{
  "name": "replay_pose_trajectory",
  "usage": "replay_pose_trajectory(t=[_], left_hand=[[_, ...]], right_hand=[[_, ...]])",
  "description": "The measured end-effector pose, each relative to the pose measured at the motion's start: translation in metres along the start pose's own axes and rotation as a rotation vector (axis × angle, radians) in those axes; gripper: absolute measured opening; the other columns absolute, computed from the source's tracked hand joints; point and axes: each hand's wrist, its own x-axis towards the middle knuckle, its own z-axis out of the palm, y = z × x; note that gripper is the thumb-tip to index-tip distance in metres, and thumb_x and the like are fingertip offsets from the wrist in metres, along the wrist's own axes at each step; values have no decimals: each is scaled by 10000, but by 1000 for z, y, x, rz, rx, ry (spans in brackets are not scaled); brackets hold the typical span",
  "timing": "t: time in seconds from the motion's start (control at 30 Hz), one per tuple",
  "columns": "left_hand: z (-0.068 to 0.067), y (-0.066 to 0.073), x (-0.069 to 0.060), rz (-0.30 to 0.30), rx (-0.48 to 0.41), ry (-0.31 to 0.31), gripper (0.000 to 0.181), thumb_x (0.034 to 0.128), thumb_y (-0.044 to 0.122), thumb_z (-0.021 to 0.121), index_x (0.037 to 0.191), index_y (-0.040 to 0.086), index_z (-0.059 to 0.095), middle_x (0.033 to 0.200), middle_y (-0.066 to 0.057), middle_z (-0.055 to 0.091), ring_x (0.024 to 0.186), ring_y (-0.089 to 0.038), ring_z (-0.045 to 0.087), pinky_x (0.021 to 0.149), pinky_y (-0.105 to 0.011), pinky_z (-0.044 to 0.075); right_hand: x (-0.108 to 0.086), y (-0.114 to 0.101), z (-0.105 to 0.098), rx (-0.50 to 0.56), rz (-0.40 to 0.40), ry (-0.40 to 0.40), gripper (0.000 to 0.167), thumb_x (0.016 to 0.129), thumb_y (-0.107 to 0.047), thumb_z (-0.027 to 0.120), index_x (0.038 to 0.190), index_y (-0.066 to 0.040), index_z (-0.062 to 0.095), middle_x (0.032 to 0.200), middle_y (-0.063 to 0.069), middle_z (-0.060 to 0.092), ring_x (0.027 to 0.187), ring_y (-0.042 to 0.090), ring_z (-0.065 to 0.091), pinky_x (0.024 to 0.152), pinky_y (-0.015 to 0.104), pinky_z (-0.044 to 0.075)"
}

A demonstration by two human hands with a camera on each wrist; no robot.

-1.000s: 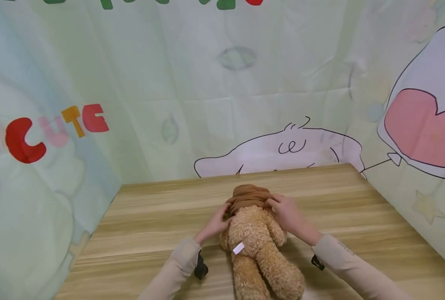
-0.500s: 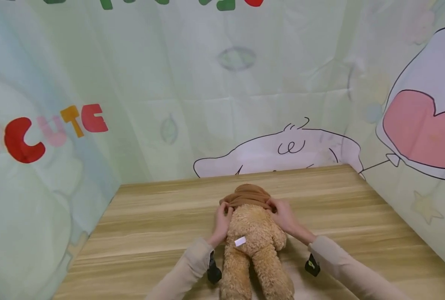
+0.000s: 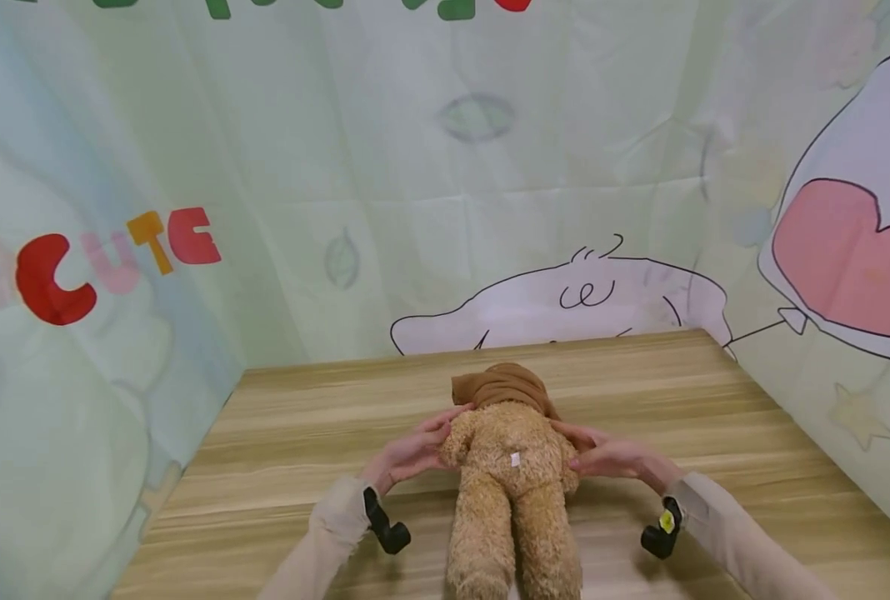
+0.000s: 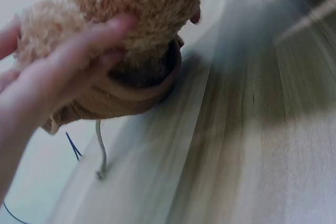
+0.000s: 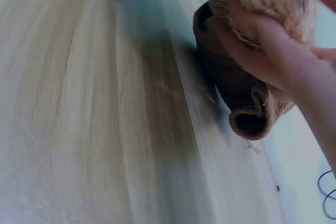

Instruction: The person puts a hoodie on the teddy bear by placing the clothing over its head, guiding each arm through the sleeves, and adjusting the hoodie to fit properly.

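Squarely between two bare hands, a teddy bear (image 3: 497,437) lies lengthwise above a wood-grain counter (image 3: 302,433), its legs toward the person and its head end toward the far edge. A white tag (image 3: 515,459) near the base of its body suggests the back is up; the face is out of view. The left hand (image 3: 413,447) and right hand (image 3: 616,457) flank the body at the arms, each lightly holding the plush between thumb and fingers, parted about as wide as the bear's arm. Neither hand is clearly nearer: the bear lies inward of both, its long axis running across the gap between them. Just beyond the fingers, a brown cloth (image 3: 508,386) wraps the bear's head, with one corner jutting out on the left and its edge hanging lower on the right. The fingertips reach the cloth's near edge, yet whether they pinch any fabric cannot be told. The left wrist view shows the cloth's opening around the furry neck and a pale cord (image 4: 101,150) dangling below; whether the bear's upper end touches the counter or hangs just over it is unclear.
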Motion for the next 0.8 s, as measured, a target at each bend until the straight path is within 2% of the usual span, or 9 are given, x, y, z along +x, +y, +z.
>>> replay_pose_trajectory(t=[0.1,0.27,0.33,0.4,0.5,0.57,0.67,0.73,0.8], left_hand=[[-8,-8,2,11,-9,19,498,975,181,262,1440,136,89,1494,-156,-52,1189,-197,423,926,-457,399],[-10,-18,11,-3,185,112,649,919,137,463,1443,195,84,1500,-88,-97,1276,-358,262,793,-338,471],[-7,-20,16,2,268,175,675,891,72,505,1435,154,114,1503,-95,-50,1245,-335,312,715,-287,483],[-5,-21,21,6,309,238,662,871,0,505,1419,96,147,1492,-136,34,1110,-260,448,641,-241,478],[-2,-23,26,11,328,335,601,843,-80,497,1371,15,226,1420,-194,210,878,-105,510,552,-194,452],[0,-23,28,14,301,375,565,827,-109,489,1339,-14,272,1334,-194,318,796,-68,514,547,-186,451],[1,-22,30,29,276,426,492,803,-120,495,1271,-43,368,1148,-109,456,773,-54,515,581,-186,456],[1,-22,29,39,270,441,437,779,-132,491,1203,-41,438,1030,-33,500,756,-48,511,596,-183,450],[-1,-23,28,42,242,436,358,772,-147,470,1104,-15,491,934,20,508,743,-43,498,602,-185,437]], right_hand=[[1,2,-2,17,-37,41,807,892,-2,443,1334,45,-231,1420,320,-96,1175,100,458,980,281,380],[11,10,3,-122,6,370,795,815,36,508,1385,82,-43,1399,370,-9,970,85,564,812,238,479],[16,12,5,-167,13,481,769,773,58,509,1388,84,47,1393,369,66,907,71,561,736,217,485],[22,13,7,-215,4,556,756,731,58,508,1384,74,128,1395,347,131,860,58,548,670,200,470],[28,13,9,-244,-30,605,706,729,45,521,1363,70,211,1377,307,217,828,40,527,639,200,451],[31,14,10,-239,-52,620,653,726,46,538,1329,63,286,1313,231,351,817,44,535,639,211,461],[35,16,12,-243,-94,619,561,710,68,543,1249,47,390,1111,53,516,836,40,544,671,226,477],[38,16,14,-266,-104,635,523,706,63,538,1215,30,425,975,-41,547,758,31,540,630,218,466],[40,14,15,-301,-108,652,522,711,48,527,1222,37,425,912,-67,539,638,14,485,560,200,415]])
